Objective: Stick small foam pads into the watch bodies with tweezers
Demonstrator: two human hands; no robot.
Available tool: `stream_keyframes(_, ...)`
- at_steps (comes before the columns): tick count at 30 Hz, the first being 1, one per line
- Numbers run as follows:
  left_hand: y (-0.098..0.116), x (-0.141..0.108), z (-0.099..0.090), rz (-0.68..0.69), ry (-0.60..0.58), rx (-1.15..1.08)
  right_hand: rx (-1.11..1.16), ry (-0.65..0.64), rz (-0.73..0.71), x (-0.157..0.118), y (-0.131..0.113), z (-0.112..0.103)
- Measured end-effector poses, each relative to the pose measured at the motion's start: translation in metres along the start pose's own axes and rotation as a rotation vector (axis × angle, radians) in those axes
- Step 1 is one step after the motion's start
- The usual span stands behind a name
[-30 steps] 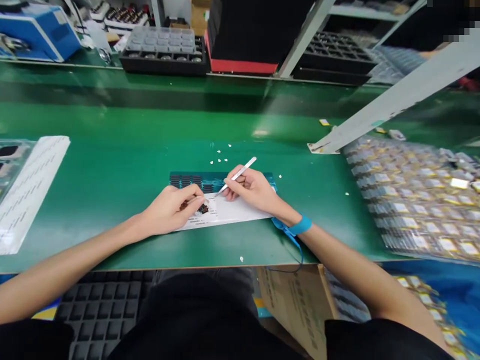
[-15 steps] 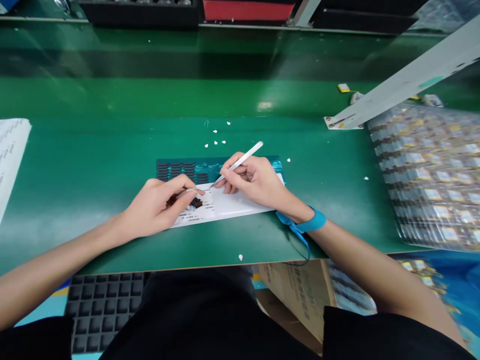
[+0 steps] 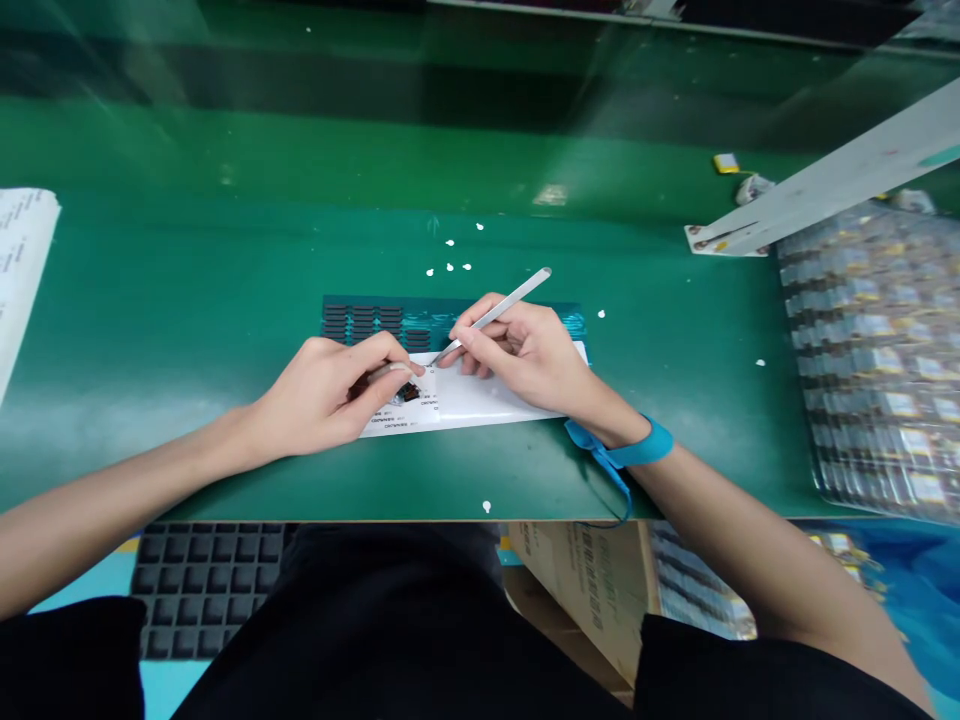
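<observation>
My right hand (image 3: 532, 355) is closed around metal tweezers (image 3: 514, 297), their fine tip pointing down-left onto a white label sheet (image 3: 487, 398). Printed labels fill the left part of that sheet; its right part is bare and glossy. My left hand (image 3: 337, 392) pinches a small electronic part (image 3: 409, 392), dark with an orange-brown area, just above the printed labels. Fingers hide much of this part. Behind the label sheet lies a blue film (image 3: 416, 318) with rows of black strips (image 3: 363, 322) at its left end.
Small white stickers (image 3: 450, 267) are scattered on the green bench (image 3: 225, 270). A stack of clear trays (image 3: 877, 370) stands at right, near a white metal post (image 3: 832, 185). More label sheets (image 3: 22, 260) lie far left. Below the bench edge are a black compartment tray (image 3: 210, 590) and a cardboard box (image 3: 600, 590).
The view has tilted down and shifted slightly left, so the bench contents appear higher and farther right. Both hands keep their grips, with the tweezer tip still at the label sheet.
</observation>
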State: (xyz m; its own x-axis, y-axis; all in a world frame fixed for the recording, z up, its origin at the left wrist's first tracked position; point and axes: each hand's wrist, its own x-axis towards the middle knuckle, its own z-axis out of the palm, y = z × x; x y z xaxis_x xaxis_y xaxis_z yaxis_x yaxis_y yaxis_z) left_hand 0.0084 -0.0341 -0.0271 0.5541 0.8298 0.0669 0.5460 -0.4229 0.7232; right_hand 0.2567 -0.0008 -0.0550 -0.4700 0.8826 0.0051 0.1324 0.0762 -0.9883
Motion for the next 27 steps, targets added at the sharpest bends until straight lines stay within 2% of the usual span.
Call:
stream_keyframes(5, 0.002, 0.001, -0.001, -0.021, -0.012, -0.007, 0.044, -0.029, 0.004, 0.002, -0.003, -0.001)
stream_keyframes(12, 0.001, 0.0, -0.001, -0.036, -0.018, 0.002, 0.069, -0.004, -0.017, 0.002, -0.002, -0.003)
stream_keyframes(19, -0.001, -0.002, 0.0, 0.009, 0.005, 0.032, 0.118, 0.018, -0.052, 0.002, -0.003, -0.005)
stream_keyframes(23, 0.01, -0.009, 0.001, 0.033, 0.21, -0.033, 0.103, 0.126, -0.115, -0.002, -0.014, -0.005)
stream_keyframes(25, 0.018, -0.012, 0.001, -0.02, 0.293, -0.152, 0.102, 0.19, -0.157, -0.005, -0.021, -0.004)
stream_keyframes(27, 0.026, -0.014, 0.0, -0.109, 0.305, -0.306, 0.105, 0.241, -0.179, -0.009, -0.027, -0.002)
